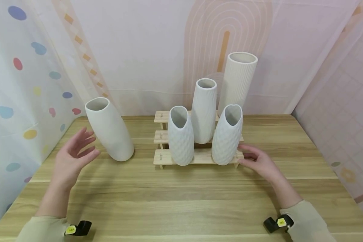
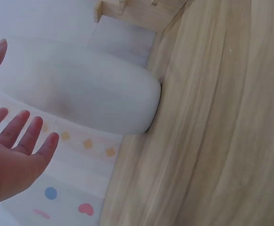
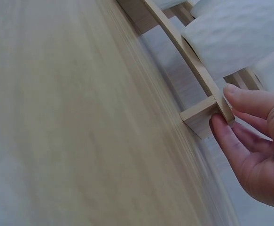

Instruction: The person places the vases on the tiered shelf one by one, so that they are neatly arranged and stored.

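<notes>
My left hand [image 1: 86, 144] is held open just left of a smooth white vase [image 1: 109, 130] that leans on the table; the palm faces it and is not touching it. From the left wrist, the spread fingers [image 2: 31, 134] hover beside the vase [image 2: 94, 96]. My right hand [image 1: 244, 155] rests on the table, and its relaxed fingertips [image 3: 235, 94] touch the right end of a stepped wooden rack [image 3: 203, 115]. On the rack's front step [image 1: 201, 156] stand two textured white vases [image 1: 180, 136] [image 1: 227, 134], with a taller one [image 1: 204, 111] behind them.
A tall ribbed vase [image 1: 239, 80] stands at the back of the rack. The wooden table [image 1: 181, 201] is closed in by patterned fabric walls on the left, back and right. A black tag sits at each wrist.
</notes>
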A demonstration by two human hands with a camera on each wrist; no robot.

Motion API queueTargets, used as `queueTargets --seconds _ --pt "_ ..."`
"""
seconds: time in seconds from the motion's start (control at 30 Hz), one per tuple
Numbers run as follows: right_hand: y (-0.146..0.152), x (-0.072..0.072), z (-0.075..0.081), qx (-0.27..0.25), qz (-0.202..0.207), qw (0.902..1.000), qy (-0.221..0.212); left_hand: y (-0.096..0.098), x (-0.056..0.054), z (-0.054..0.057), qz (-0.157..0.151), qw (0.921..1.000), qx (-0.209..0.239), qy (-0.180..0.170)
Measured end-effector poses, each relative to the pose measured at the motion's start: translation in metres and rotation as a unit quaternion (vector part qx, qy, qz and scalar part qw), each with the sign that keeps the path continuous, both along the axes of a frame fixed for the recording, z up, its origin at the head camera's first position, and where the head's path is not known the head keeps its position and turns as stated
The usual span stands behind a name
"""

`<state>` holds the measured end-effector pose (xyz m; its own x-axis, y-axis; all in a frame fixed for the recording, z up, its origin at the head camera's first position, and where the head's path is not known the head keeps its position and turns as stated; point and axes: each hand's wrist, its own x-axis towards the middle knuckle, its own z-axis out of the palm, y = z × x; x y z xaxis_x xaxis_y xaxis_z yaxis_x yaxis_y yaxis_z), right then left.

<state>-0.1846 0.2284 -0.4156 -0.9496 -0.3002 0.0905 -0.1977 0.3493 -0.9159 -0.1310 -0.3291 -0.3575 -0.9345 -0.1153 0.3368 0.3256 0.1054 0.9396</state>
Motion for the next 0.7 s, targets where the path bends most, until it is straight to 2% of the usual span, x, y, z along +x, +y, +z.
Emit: queueTargets --seconds 0.17,0.27,0.4,0.7 --pt "0.001 -0.001 0.001 0.014 0.001 0.9999 -0.001 0.001 -0.016 0.004 -0.001 0.9991 -0.040 -0.010" --pt "0.000 -0.002 0.002 0.016 0.004 0.9999 0.003 0.003 -0.024 0.006 -0.004 0.9989 -0.045 -0.010" --pt "0.000 -0.002 0.004 0.014 0.011 0.9998 0.013 0.005 -0.031 0.008 -0.005 0.9979 -0.062 -0.014" --pt "0.000 -0.002 0.006 0.021 0.012 0.9996 0.017 0.013 -0.046 0.007 0.021 0.9939 -0.104 -0.031"
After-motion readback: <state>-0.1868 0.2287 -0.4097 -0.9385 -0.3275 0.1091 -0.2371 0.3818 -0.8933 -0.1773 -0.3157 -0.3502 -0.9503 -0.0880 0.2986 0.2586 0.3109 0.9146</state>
